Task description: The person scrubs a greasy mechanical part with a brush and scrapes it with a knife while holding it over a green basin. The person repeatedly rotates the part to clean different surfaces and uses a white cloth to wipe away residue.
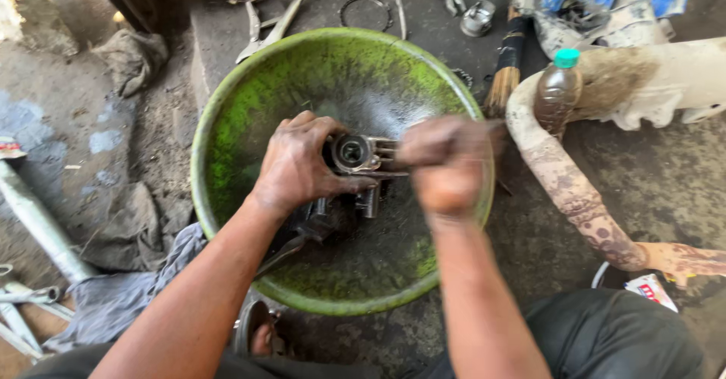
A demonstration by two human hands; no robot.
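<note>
- I am looking down at a metal part [355, 154], a grimy engine piece with a round bore facing up, held over the middle of the green basin [227, 114].
- My left hand [299, 163] is wrapping the part from the basin's left side, fingers clamped around its body, likely so the bore is staying turned toward me and any dirt is dropping into the basin.
- My right hand [446, 163] is sitting just right of the part, fingers curled tight into a fist; it is blurred, and I cannot tell what it is gripping, though something thin seems to be reaching toward the part.
- More dark metal pieces [333, 216] are lying in the basin's bottom, just under the part.
- A brush [508, 65] is lying past the basin's upper right rim, touching it or nearly so.
- A brown bottle [558, 92] with a green cap is standing right of the basin, leaning against a rusty pipe [563, 186] that is curving along that side.
- Pliers [268, 27] and a ring [364, 9] are lying beyond the basin's far rim.
- Rags [132, 58] are lying on the ground left of the basin.
</note>
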